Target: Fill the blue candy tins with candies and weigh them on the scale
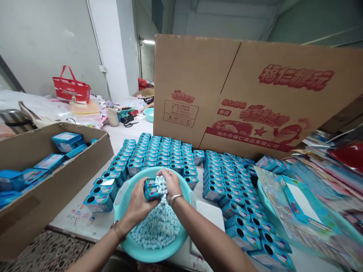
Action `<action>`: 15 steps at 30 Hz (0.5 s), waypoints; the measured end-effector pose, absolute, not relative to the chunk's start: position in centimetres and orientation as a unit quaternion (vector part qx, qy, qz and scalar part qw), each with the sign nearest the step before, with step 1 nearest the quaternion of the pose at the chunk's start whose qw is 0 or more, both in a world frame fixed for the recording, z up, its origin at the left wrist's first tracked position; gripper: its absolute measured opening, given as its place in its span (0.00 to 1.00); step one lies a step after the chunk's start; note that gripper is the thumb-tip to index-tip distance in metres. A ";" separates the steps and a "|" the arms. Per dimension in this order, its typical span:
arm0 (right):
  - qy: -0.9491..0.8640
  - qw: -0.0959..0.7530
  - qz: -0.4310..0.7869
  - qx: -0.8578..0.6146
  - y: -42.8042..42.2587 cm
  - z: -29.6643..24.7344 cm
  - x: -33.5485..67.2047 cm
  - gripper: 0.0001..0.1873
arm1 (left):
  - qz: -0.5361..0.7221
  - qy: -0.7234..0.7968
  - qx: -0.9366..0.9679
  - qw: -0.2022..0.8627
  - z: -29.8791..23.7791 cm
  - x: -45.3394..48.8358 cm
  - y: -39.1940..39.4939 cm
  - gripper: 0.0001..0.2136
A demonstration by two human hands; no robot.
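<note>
My left hand (139, 206) grips small blue candy boxes (151, 189), seemingly two side by side, tilted over a turquoise plastic basin (124, 235). Against their upper end my right hand (171, 185) is curled around a handful of pale blue candies (161, 184), some of them spilling below the fingers. A heap of the same pale blue candies (155, 231) lies in the basin beneath both hands. The box openings are hidden by the right hand and the candies.
Rows of blue boxes with round holes (159, 149) stand behind the basin, more (241, 196) to the right. An open carton (65, 177) holding blue boxes is at left. A large cardboard box (204, 94) walls the back. Printed plastic sheets (300, 211) cover another basin at right.
</note>
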State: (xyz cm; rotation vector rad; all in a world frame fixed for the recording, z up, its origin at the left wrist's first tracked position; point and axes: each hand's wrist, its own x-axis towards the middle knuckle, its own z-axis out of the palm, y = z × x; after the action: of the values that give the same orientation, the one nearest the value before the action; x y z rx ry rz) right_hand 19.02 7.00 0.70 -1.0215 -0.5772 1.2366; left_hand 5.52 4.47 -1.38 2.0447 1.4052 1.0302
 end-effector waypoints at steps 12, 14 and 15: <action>-0.201 0.609 0.608 -0.468 6.5 1.7 19.4 0.30 | 0.349 0.493 0.747 0.277 -1.2 5.1 4.5 0.32; -0.199 0.622 0.599 -0.464 6.3 1.8 19.3 0.31 | 0.353 0.493 0.745 0.279 -1.4 5.1 4.5 0.32; -0.204 0.629 0.592 -0.461 6.3 1.8 19.3 0.31 | 0.355 0.493 0.744 0.279 -1.4 5.0 4.5 0.32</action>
State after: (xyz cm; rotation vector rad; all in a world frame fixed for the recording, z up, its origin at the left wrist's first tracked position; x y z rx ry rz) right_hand 19.27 6.27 1.83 -1.0564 -0.4676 1.3562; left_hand 5.02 4.46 -1.40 1.9953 1.3212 0.9516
